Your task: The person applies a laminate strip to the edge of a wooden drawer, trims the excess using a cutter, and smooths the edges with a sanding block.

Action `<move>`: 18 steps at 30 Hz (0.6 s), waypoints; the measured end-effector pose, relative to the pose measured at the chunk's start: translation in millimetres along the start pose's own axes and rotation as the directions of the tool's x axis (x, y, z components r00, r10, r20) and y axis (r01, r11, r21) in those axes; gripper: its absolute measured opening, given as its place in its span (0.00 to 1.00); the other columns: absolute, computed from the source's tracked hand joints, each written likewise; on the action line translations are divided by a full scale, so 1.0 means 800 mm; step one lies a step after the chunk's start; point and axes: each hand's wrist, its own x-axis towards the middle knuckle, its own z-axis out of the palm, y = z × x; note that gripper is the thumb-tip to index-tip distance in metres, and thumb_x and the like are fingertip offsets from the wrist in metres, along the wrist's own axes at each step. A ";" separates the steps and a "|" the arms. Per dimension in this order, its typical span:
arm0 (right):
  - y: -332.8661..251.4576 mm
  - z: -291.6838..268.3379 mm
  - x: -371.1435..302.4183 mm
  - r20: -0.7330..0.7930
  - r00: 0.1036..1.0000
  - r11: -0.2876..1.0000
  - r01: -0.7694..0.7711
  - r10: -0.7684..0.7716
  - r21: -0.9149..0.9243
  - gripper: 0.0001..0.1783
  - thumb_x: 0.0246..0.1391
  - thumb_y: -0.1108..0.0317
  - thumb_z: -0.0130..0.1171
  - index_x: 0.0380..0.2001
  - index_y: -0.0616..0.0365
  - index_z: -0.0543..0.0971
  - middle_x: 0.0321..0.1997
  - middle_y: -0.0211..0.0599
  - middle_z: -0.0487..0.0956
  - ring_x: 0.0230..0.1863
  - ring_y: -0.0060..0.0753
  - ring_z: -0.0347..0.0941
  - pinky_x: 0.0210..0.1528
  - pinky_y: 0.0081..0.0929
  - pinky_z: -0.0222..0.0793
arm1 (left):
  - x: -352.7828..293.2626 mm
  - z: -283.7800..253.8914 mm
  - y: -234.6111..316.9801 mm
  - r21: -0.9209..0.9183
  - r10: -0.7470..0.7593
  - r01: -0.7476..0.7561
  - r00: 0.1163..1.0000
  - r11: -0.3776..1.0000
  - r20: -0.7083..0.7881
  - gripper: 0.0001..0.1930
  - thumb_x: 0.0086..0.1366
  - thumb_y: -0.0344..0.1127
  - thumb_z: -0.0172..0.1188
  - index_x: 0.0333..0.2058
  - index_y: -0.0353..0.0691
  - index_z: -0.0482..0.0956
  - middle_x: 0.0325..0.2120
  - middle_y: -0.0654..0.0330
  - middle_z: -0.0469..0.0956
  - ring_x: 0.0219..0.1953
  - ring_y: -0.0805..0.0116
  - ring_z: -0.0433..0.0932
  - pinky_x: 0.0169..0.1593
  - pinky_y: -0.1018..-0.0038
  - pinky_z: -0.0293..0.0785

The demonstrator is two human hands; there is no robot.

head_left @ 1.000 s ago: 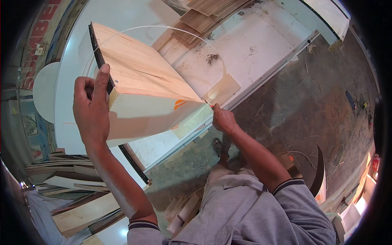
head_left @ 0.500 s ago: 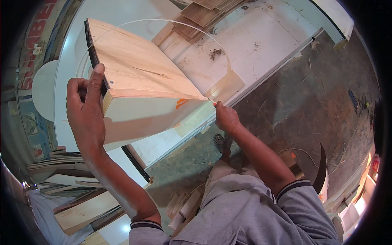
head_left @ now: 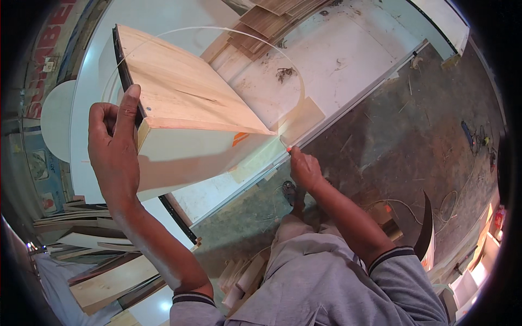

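Observation:
A wooden drawer (head_left: 179, 81), with a bare plywood face and a white side panel (head_left: 185, 157), stands tilted on a white board. A black metal slide rail (head_left: 123, 60) runs along its left edge. My left hand (head_left: 115, 144) grips that edge beside the rail, thumb on top and fingers behind. My right hand (head_left: 306, 169) is closed round a slim blade-like tool (head_left: 285, 143) with a touch of orange-red at the grip; its exact kind is too small to tell. The tool's tip is just off the drawer's near right corner. A thin white strip (head_left: 217, 27) arches over the drawer.
Brown wood-grain panels (head_left: 266, 22) lie at the far end of the dirty white board (head_left: 348, 54). Offcuts (head_left: 109, 271) are heaped at the lower left, with more wood pieces (head_left: 244, 280) by my legs. Cords and a blue tool (head_left: 468, 133) lie on the dark floor.
My right hand and its tool have moved slightly down and right, away from the drawer's corner. My left hand and the drawer have stayed almost still.

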 end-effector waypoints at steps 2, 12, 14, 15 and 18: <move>0.006 -0.003 0.009 0.021 1.000 1.000 -0.015 0.016 -0.023 0.11 0.59 0.71 0.50 0.44 0.63 0.67 0.28 0.60 0.81 0.33 0.69 0.79 0.36 0.62 0.72 | 0.004 0.000 -0.005 -0.018 0.030 -0.030 1.000 0.999 0.004 0.31 0.62 0.67 0.66 0.29 0.40 0.70 0.23 0.68 0.63 0.29 0.72 0.62 0.38 0.74 0.64; -0.002 -0.023 0.053 0.028 1.000 0.996 0.011 -0.008 -0.091 0.10 0.56 0.72 0.51 0.40 0.65 0.68 0.31 0.62 0.82 0.36 0.64 0.82 0.40 0.56 0.76 | 0.002 -0.001 -0.003 -0.015 0.007 -0.007 1.000 1.000 0.016 0.32 0.62 0.68 0.66 0.30 0.40 0.70 0.24 0.67 0.63 0.30 0.71 0.64 0.40 0.73 0.67; -0.004 -0.017 0.058 0.060 0.998 0.996 -0.013 0.018 -0.093 0.10 0.56 0.72 0.51 0.39 0.65 0.68 0.31 0.62 0.82 0.37 0.64 0.82 0.41 0.55 0.77 | 0.003 -0.001 -0.004 -0.004 0.014 -0.014 1.000 1.000 0.011 0.32 0.61 0.68 0.66 0.30 0.40 0.70 0.24 0.67 0.64 0.30 0.71 0.64 0.40 0.73 0.67; -0.007 -0.014 0.059 0.092 0.995 0.995 -0.035 0.044 -0.092 0.10 0.56 0.72 0.51 0.39 0.65 0.68 0.32 0.61 0.83 0.37 0.64 0.82 0.41 0.55 0.77 | 0.004 -0.002 -0.005 0.010 0.021 -0.021 1.000 1.000 0.005 0.32 0.61 0.68 0.66 0.30 0.40 0.71 0.24 0.67 0.64 0.29 0.71 0.64 0.40 0.73 0.67; -0.018 -0.008 0.056 0.087 0.993 0.995 -0.072 0.078 -0.072 0.10 0.55 0.73 0.53 0.40 0.66 0.70 0.33 0.61 0.83 0.38 0.63 0.83 0.42 0.54 0.77 | 0.004 -0.001 -0.007 0.000 0.019 -0.019 1.000 1.000 0.011 0.32 0.61 0.69 0.65 0.31 0.40 0.71 0.24 0.67 0.64 0.29 0.71 0.64 0.40 0.73 0.67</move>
